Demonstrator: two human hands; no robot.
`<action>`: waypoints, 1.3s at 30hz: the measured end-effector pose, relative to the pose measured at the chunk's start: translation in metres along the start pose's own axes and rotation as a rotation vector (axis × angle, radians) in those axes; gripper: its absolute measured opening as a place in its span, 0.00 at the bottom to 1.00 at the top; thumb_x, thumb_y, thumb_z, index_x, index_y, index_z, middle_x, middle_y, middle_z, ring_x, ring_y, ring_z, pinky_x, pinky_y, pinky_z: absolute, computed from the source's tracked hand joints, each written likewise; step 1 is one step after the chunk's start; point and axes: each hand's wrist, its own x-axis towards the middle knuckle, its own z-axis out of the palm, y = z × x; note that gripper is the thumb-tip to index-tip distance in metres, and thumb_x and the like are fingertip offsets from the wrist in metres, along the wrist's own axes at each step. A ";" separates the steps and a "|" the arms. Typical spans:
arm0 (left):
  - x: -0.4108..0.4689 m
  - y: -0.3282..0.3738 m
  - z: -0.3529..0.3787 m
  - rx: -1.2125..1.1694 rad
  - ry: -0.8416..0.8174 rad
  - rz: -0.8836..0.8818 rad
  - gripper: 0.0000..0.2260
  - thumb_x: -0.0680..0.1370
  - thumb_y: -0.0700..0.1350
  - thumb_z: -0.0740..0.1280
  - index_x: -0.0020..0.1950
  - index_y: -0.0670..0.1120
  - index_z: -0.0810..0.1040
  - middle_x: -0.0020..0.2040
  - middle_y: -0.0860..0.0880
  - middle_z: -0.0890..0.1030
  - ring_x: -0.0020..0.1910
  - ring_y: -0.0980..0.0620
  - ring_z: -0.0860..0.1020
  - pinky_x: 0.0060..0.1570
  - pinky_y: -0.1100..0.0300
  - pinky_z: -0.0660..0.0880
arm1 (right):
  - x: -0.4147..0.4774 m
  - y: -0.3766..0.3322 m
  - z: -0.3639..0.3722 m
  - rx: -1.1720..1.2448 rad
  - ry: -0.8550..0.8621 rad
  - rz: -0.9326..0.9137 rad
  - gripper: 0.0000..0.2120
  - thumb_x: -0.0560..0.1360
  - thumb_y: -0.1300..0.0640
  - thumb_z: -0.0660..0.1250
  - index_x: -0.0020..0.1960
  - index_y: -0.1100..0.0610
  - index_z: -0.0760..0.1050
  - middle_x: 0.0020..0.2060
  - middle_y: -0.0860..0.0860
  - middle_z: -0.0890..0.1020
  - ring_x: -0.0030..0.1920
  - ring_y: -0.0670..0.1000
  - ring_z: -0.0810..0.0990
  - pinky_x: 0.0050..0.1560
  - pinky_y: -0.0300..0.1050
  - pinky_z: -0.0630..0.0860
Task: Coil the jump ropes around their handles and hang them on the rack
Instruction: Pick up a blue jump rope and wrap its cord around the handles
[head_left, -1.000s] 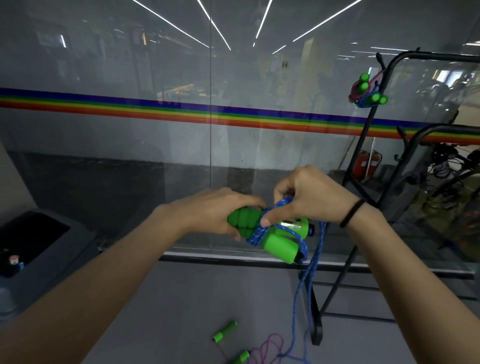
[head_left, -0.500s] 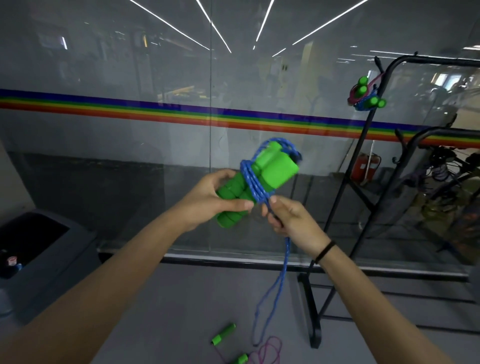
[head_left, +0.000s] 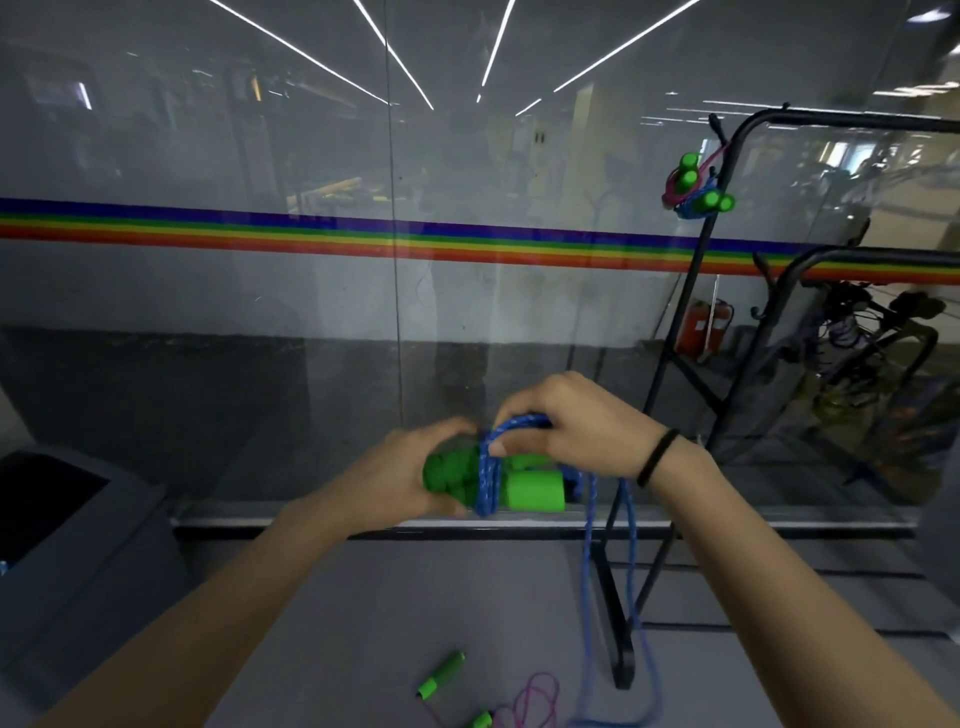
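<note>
My left hand (head_left: 402, 478) grips the two green handles (head_left: 532, 491) of a jump rope, held level in front of me. Several turns of its blue rope (head_left: 488, 483) wrap the handles. My right hand (head_left: 566, 423) pinches the blue rope just above the handles, and the loose end hangs down to the floor (head_left: 587, 597). A black rack (head_left: 727, 171) stands at the right with two coiled ropes (head_left: 696, 187) hanging near its top. On the floor lies a pink rope (head_left: 535, 696) with green handles (head_left: 441, 675).
A glass wall with a rainbow stripe (head_left: 363, 239) runs straight ahead. A grey bin (head_left: 62, 525) sits at the left. The rack's black foot (head_left: 618, 639) reaches toward me on the floor. Behind the glass at the right are a red extinguisher (head_left: 701, 327) and dark equipment.
The handles have dropped from a tilted, raised position to level and lower. My right hand has come up from below the handles to above them, carrying the blue rope over for another turn.
</note>
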 end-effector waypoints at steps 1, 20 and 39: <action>-0.001 0.002 -0.001 -0.006 -0.026 0.035 0.28 0.64 0.49 0.77 0.61 0.58 0.71 0.48 0.62 0.80 0.46 0.62 0.78 0.47 0.65 0.74 | 0.002 0.005 0.000 0.102 -0.015 0.014 0.07 0.72 0.50 0.69 0.44 0.53 0.81 0.33 0.43 0.80 0.34 0.41 0.76 0.39 0.38 0.72; 0.015 0.010 -0.004 -0.756 0.283 -0.113 0.15 0.62 0.36 0.77 0.47 0.43 0.81 0.38 0.51 0.83 0.38 0.53 0.80 0.41 0.60 0.79 | -0.005 0.034 0.052 0.738 0.149 0.368 0.18 0.79 0.56 0.55 0.32 0.52 0.73 0.19 0.44 0.65 0.19 0.40 0.61 0.22 0.29 0.59; 0.004 0.016 0.001 0.154 -0.243 0.081 0.12 0.62 0.45 0.75 0.42 0.52 0.77 0.27 0.59 0.74 0.28 0.64 0.72 0.32 0.64 0.69 | -0.006 0.021 0.021 0.314 -0.034 0.074 0.10 0.65 0.50 0.75 0.36 0.57 0.81 0.30 0.50 0.82 0.32 0.43 0.77 0.38 0.41 0.72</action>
